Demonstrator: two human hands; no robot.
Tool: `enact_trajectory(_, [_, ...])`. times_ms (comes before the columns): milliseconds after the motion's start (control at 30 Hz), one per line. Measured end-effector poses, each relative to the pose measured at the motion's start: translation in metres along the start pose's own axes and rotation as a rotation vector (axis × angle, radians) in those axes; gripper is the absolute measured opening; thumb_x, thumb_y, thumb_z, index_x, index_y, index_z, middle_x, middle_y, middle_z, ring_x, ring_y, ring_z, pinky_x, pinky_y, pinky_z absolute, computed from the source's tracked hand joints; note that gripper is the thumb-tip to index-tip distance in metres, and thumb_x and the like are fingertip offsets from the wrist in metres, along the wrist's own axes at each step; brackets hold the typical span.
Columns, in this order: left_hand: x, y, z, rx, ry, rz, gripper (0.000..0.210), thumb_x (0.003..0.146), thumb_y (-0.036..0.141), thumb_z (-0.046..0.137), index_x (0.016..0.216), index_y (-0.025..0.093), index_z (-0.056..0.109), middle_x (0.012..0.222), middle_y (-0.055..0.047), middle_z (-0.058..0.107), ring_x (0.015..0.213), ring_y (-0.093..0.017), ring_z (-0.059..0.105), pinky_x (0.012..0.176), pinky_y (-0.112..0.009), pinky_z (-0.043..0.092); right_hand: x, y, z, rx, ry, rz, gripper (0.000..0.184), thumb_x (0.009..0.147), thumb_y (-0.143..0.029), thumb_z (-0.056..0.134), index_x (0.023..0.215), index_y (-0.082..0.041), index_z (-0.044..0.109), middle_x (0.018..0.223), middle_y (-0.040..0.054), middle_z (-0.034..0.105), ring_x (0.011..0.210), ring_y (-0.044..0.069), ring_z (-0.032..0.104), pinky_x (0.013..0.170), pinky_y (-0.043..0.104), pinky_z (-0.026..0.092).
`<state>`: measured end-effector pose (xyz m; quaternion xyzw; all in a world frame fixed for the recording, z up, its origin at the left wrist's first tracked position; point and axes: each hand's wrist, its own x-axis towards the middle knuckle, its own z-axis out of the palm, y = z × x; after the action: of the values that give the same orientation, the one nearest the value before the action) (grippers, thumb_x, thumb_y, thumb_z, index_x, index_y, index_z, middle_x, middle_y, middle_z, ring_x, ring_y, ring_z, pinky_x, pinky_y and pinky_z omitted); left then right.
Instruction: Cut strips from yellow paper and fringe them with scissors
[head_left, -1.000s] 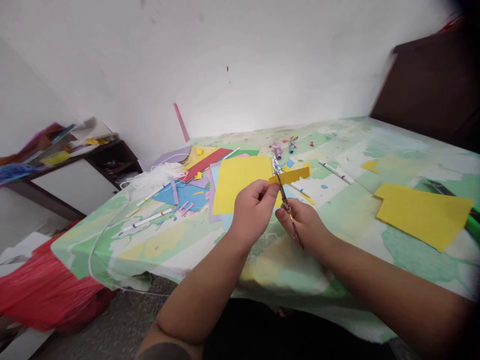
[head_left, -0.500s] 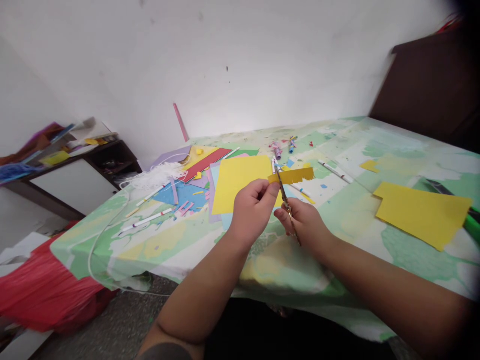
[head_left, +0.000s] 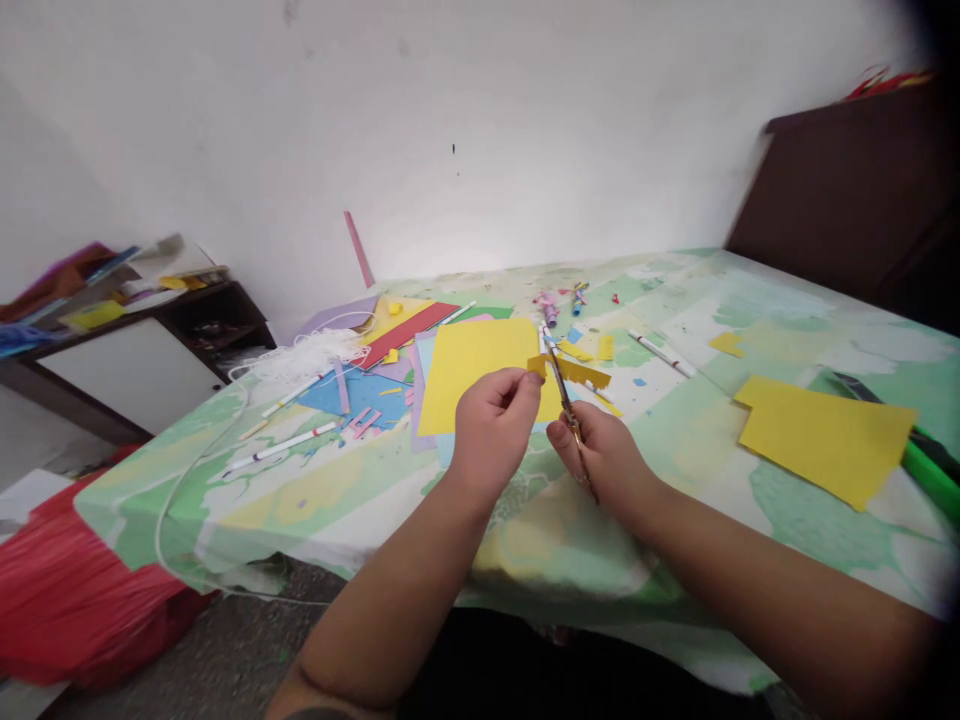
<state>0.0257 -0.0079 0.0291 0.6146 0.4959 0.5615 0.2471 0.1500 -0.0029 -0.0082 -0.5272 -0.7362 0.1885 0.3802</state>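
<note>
My left hand [head_left: 496,418] pinches the left end of a narrow yellow paper strip [head_left: 586,374] whose lower edge is cut into a fringe. In my right hand [head_left: 606,446] is a pair of scissors [head_left: 568,408], its blades pointing up and away from me across the strip close to my left fingertips. The strip slopes down to the right beyond the blades. Below and behind my left hand lies a yellow paper sheet [head_left: 472,365] on top of other coloured sheets. Small yellow scraps [head_left: 604,348] rest just past the strip.
A patterned cloth [head_left: 300,510] covers the table. White string [head_left: 315,350], a blue sheet [head_left: 352,397] and several markers [head_left: 285,447] lie on the left. To the right are a cut yellow sheet [head_left: 825,440], a marker [head_left: 661,354] and a green-handled tool [head_left: 930,470]. A red bag [head_left: 90,580] sits beside the table.
The strip's free end has tilted downward, and the scissors' blades now stand across it near my left fingers. Both hands remain close together; the whole view has shifted slightly.
</note>
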Motion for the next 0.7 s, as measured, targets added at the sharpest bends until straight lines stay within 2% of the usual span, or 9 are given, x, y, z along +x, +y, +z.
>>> enact_trajectory(100, [0.0000, -0.0022, 0.0008, -0.027, 0.031, -0.009, 0.024, 0.078, 0.035, 0.048, 0.061, 0.019, 0.054, 0.051, 0.004, 0.044, 0.053, -0.010, 0.044, 0.052, -0.023, 0.034, -0.0003, 0.0000, 0.0009, -0.024, -0.019, -0.001, 0.039, 0.077, -0.058, 0.033, 0.061, -0.022, 0.033, 0.054, -0.0017, 0.042, 0.050, 0.013, 0.037, 0.047, 0.025, 0.028])
enact_trajectory(267, [0.0009, -0.0030, 0.0022, -0.002, 0.017, 0.029, 0.026, 0.079, 0.034, 0.047, 0.059, 0.019, 0.052, 0.053, 0.004, 0.042, 0.055, -0.010, 0.041, 0.053, -0.023, 0.033, -0.0001, 0.0013, 0.0028, -0.037, -0.062, -0.008, 0.037, 0.078, -0.056, 0.033, 0.062, -0.022, 0.033, 0.056, -0.0011, 0.043, 0.052, 0.013, 0.038, 0.049, 0.026, 0.029])
enact_trajectory(500, [0.0012, -0.0008, 0.0018, 0.061, -0.070, 0.045, 0.025, 0.078, 0.031, 0.047, 0.056, 0.019, 0.050, 0.054, 0.003, 0.044, 0.056, -0.010, 0.042, 0.054, -0.023, 0.033, -0.0005, 0.0014, 0.0020, 0.023, -0.081, 0.005, 0.039, 0.077, -0.058, 0.034, 0.064, -0.022, 0.035, 0.057, -0.0005, 0.045, 0.054, 0.014, 0.040, 0.051, 0.027, 0.032])
enact_trajectory(700, [0.0003, 0.0020, 0.0010, 0.093, -0.083, 0.063, 0.027, 0.079, 0.031, 0.046, 0.055, 0.019, 0.046, 0.052, 0.004, 0.041, 0.054, -0.010, 0.040, 0.052, -0.023, 0.031, -0.0020, -0.0010, 0.0006, 0.055, -0.100, 0.027, 0.042, 0.077, -0.061, 0.031, 0.064, -0.021, 0.037, 0.058, 0.0011, 0.048, 0.055, 0.015, 0.043, 0.051, 0.028, 0.033])
